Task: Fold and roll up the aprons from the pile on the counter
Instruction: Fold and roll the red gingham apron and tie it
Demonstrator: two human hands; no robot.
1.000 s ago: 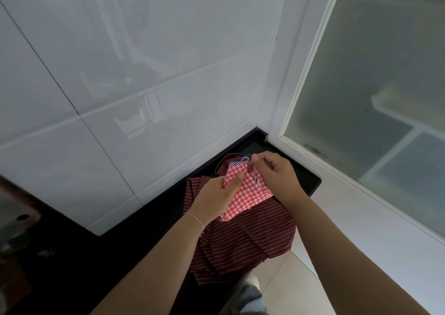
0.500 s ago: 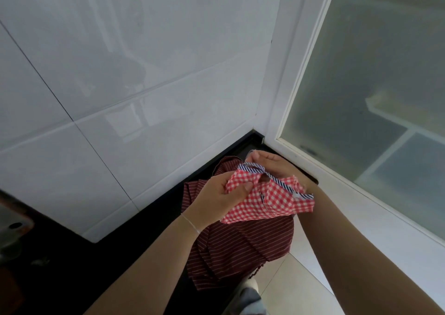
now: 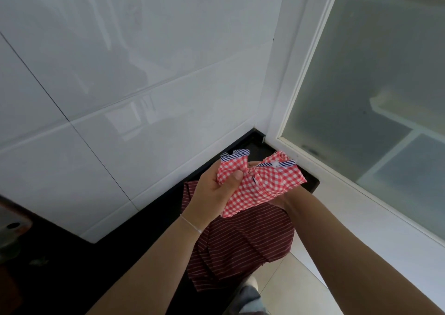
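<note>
- The red checked apron (image 3: 258,187), bunched a second ago, is now spread wider between both hands, above the striped apron (image 3: 240,244) on the dark tabletop (image 3: 144,220).
- The left hand (image 3: 212,194) grip pinches its left edge, thumb on top.
- The right hand (image 3: 279,199) has slipped beneath the cloth; its grip cannot be made out.

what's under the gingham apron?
Below the gingham apron, held up by both hands, lies a maroon striped apron on the black counter. The right hand is mostly covered by it.
</note>
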